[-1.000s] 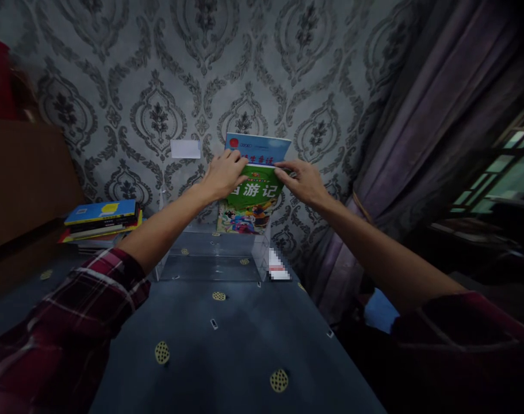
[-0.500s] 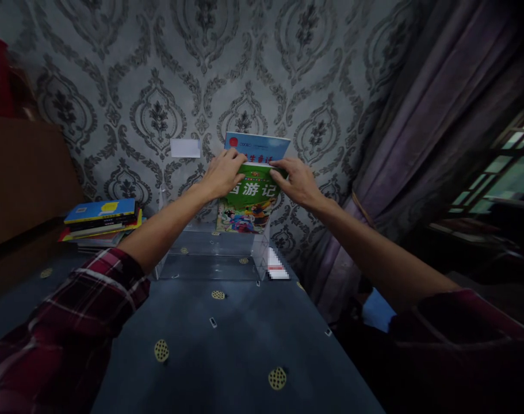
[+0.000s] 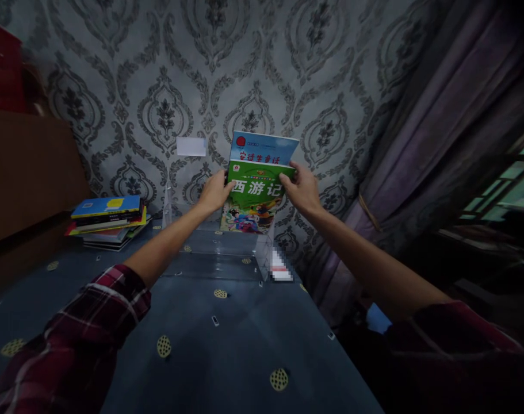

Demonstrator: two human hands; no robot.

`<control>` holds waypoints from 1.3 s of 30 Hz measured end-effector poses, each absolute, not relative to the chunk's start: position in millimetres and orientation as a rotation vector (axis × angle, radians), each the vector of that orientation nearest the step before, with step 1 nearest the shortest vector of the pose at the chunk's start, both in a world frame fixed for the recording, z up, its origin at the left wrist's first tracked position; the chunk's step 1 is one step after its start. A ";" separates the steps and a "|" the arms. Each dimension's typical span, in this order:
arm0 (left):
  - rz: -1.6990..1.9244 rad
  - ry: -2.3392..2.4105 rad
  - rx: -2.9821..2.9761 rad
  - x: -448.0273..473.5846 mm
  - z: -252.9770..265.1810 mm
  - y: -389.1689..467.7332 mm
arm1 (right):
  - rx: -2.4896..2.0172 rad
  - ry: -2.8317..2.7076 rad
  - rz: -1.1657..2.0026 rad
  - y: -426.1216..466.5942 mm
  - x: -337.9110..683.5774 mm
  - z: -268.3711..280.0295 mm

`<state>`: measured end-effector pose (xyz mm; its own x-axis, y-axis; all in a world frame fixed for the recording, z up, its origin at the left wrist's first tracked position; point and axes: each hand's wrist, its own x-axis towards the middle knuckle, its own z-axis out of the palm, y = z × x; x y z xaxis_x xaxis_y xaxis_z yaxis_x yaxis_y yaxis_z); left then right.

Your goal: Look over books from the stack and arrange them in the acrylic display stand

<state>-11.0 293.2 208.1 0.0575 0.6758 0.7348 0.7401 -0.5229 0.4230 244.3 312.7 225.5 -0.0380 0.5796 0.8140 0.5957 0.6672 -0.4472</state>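
Note:
A green picture book (image 3: 253, 202) with white Chinese characters stands upright on a clear plastic display rack (image 3: 263, 261). Behind it a blue book (image 3: 264, 150) sticks up higher, its lower part hidden. My left hand (image 3: 214, 193) grips the green book's left edge, thumb at the front and the other fingers mostly out of sight at the back. At the upper right edge my right hand (image 3: 303, 187) holds it the same way, thumb on the cover. Whether my fingers also touch the blue book I cannot tell.
A stack of books (image 3: 108, 218) lies on the dark patterned tablecloth (image 3: 192, 356) at the left, beside a brown box (image 3: 29, 172). A blurred-out white item (image 3: 282, 269) is right of the rack. The patterned wall and a tied curtain (image 3: 374, 172) close off the back and right.
Both hands have slid from the green book's top edge down to its sides, uncovering more of both covers. The whole view has shifted slightly.

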 end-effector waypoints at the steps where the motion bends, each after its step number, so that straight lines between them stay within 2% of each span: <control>1: -1.469 -1.501 -2.225 -8.9 207.5 291.9 | -0.977 -1.677 -0.040 312.3 244.6 226.3; 10: -1.395 -1.436 -2.327 -19.8 173.5 262.2 | -1.032 -1.610 -0.041 294.9 242.3 217.2; 15: -1.348 -1.441 -2.178 -95.5 139.6 223.3 | -0.953 -1.562 0.174 280.6 239.0 187.9; 19: -1.353 -1.899 -1.780 -185.8 121.8 222.8 | -0.960 -1.513 0.132 245.9 230.0 155.9; 23: -0.965 -2.362 -1.476 -258.9 103.4 237.2 | -0.947 -1.663 0.172 186.8 203.0 111.2; 28: -0.732 -2.394 -1.536 -297.7 85.1 256.5 | -0.895 -1.970 0.439 131.1 162.2 37.6; 31: -0.547 -2.355 -1.635 -304.5 82.2 275.0 | -0.852 -2.031 0.496 120.1 146.0 1.3; 39: -0.410 -2.263 -1.789 -305.5 84.7 302.3 | -0.891 -2.036 0.620 124.0 143.6 -23.4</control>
